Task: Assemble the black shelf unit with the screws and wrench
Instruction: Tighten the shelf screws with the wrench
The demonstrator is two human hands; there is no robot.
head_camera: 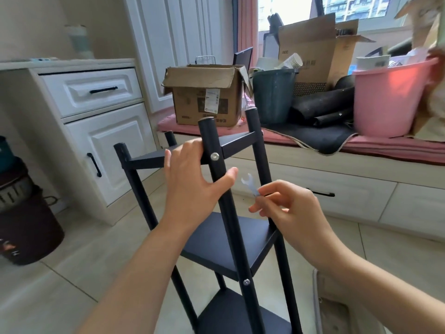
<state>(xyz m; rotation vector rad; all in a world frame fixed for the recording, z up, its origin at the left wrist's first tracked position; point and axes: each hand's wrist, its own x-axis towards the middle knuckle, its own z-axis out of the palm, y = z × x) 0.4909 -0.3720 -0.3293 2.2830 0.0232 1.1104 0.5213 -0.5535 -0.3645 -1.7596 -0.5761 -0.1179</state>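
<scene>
The black shelf unit (pixel 231 239) stands on the tiled floor in front of me, with several black posts and three shelf boards. A silver screw head (pixel 214 156) sits in the near post at the top shelf, and another screw (pixel 246 282) lower at the middle shelf. My left hand (pixel 192 179) grips the near post just below the top screw, thumb on the right side of the post. My right hand (pixel 286 208) pinches a small silver wrench (pixel 249 184) by its lower end, to the right of the post and apart from it.
A white cabinet with drawers (pixel 96 116) stands to the left, a dark basket (pixel 26 225) at far left. Behind the shelf a window bench (pixel 361 165) carries a cardboard box (pixel 207 92), a dark bucket (pixel 273 92), a pink tub (pixel 390 97) and more boxes.
</scene>
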